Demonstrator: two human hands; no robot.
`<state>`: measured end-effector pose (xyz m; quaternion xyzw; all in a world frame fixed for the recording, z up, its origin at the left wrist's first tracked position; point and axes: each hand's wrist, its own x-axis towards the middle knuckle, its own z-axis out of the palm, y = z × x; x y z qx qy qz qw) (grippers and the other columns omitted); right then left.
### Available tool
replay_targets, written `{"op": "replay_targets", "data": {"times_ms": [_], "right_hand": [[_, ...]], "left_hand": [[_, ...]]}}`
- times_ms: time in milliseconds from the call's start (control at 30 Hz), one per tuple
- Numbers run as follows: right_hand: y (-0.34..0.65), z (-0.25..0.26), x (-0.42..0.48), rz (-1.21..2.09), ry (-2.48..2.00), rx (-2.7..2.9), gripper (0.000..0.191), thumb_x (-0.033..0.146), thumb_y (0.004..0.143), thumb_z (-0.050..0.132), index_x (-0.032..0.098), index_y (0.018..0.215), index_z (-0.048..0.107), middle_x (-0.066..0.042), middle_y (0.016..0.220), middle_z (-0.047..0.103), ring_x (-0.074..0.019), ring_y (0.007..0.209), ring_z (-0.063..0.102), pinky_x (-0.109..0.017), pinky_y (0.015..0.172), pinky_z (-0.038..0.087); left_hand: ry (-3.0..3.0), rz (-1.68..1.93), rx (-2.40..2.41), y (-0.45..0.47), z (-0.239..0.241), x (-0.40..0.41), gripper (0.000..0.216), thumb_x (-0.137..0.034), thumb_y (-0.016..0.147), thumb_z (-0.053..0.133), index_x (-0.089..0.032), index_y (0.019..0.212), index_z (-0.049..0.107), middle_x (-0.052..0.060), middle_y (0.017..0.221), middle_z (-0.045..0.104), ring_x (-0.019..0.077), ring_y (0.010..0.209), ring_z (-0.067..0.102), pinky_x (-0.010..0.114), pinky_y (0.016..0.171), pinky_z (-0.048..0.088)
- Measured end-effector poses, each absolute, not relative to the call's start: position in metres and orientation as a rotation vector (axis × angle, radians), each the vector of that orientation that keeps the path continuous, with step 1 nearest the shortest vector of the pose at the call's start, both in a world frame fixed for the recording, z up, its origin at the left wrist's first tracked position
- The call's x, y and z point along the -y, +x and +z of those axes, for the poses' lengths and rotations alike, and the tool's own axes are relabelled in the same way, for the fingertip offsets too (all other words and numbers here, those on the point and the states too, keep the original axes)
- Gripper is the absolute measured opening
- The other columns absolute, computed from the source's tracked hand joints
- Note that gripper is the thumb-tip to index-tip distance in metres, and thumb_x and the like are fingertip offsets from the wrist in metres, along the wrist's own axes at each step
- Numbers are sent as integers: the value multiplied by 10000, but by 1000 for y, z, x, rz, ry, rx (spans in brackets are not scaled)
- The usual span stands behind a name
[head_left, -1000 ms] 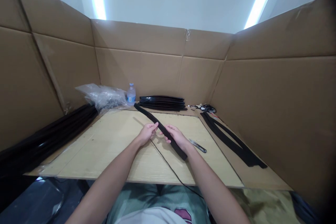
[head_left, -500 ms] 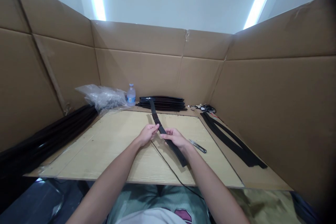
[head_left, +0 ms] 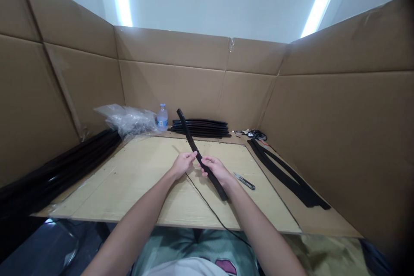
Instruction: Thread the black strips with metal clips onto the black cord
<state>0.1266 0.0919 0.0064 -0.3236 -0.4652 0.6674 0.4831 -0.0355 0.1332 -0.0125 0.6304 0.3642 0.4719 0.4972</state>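
A long black strip [head_left: 186,130], ridged near its middle, slants across the board in front of me. My left hand [head_left: 183,164] is closed, pinching the strip's edge just below the ridged part. Lower down, my right hand [head_left: 216,169] grips the same strip between thumb and fingers. Its far end rises in front of a stack of black strips, and its near end reaches past my right wrist. A thin dark cord [head_left: 207,204] runs from beneath my left hand over the board's front edge. Thread snips [head_left: 245,181] lie to the right of my right hand.
Cardboard walls [head_left: 174,82] enclose the pale board [head_left: 136,181]. At the back stand a stack of black strips [head_left: 203,128], a water bottle [head_left: 162,118] and crumpled clear plastic [head_left: 129,120]. Long black pieces [head_left: 58,172] lie left; two flat black strips [head_left: 284,172] lie right, below tangled wires [head_left: 257,134].
The strip has turned in my hands so that it shows more edge-on, and its far end has risen and swung left. Both hands keep nearly the same place.
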Motion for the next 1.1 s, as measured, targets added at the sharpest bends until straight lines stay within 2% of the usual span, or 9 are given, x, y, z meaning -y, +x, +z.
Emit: {"op": "replay_targets", "data": {"times_ms": [133, 267, 367, 533, 633, 867, 1100], "right_hand": [[126, 3, -92, 1580, -791, 1197, 373, 278, 643, 786, 144, 960, 641, 21, 652, 574, -53, 469, 472, -171, 418, 386], [126, 1, -93, 1540, -810, 1284, 299, 299, 648, 779, 118, 861, 674, 21, 646, 565, -38, 446, 456, -161, 397, 357], [124, 2, -92, 1524, -835, 1249, 292, 284, 611, 801, 121, 812, 665, 19, 645, 576, -44, 452, 469, -166, 411, 391], [122, 8, -87, 1526, -848, 1174, 323, 246, 527, 846, 140, 696, 592, 22, 607, 585, -62, 476, 502, -176, 425, 419], [122, 9, -86, 1507, -871, 1183, 356, 263, 532, 846, 147, 684, 546, 22, 575, 587, -71, 471, 520, -177, 420, 409], [122, 8, -88, 1469, -849, 1165, 444, 333, 556, 831, 180, 675, 431, 7, 590, 615, -71, 446, 510, -168, 380, 336], [123, 8, -92, 1475, -885, 1173, 345, 452, 702, 694, 160, 789, 532, 0, 596, 605, -75, 413, 491, -168, 337, 320]], "left_hand": [[1595, 1120, -819, -34, -10, -131, 443, -557, 780, 561, -124, 686, 561, -56, 512, 368, 75, 471, 266, 218, 453, 183], [1551, 1117, -761, -32, -9, -128, 433, -547, 774, 579, -124, 684, 555, -63, 511, 352, 64, 458, 252, 216, 447, 172], [1471, 1051, -713, -30, -9, -126, 431, -557, 767, 585, -134, 697, 547, -83, 472, 301, 53, 408, 199, 225, 421, 123], [1379, 1023, -706, -25, -8, -122, 455, -582, 716, 625, -133, 700, 552, -34, 479, 442, 67, 389, 335, 223, 413, 151], [1352, 995, -693, -23, -7, -121, 452, -578, 706, 636, -134, 698, 546, -28, 466, 452, 73, 379, 368, 217, 406, 159], [1265, 975, -635, -21, -3, -118, 393, -510, 738, 648, -168, 719, 455, -88, 465, 366, 18, 343, 165, 196, 364, 68], [1244, 923, -615, -24, -3, -119, 356, -456, 731, 667, -162, 709, 468, -114, 458, 270, 20, 341, 137, 196, 351, 61]]}}
